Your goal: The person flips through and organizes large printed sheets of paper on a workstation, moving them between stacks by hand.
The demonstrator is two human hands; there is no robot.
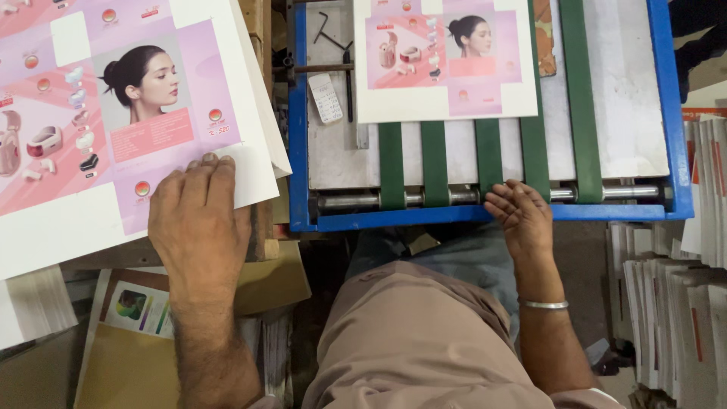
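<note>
- Left hand [198,220]: fingers together, pressed flat on the near edge of the printed sheet stack [113,121], steadying the top sheet.
- Right hand [521,216]: fingers loosely apart, holding nothing, resting at the roller [424,198] along the feed table's [485,218] near blue edge.
- One printed sheet [447,60] lies on the green belts [435,163], toward the far edge, squared for feeding.

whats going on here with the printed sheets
A person sits at a blue-framed feed table with green belts. Their left hand lies flat on the top sheet of a stack of pink printed sheets beside the table. The right hand rests at the table's near edge, by the metal roller. One printed sheet lies on the belts farther up. A small calculator sits on the table too.
</note>
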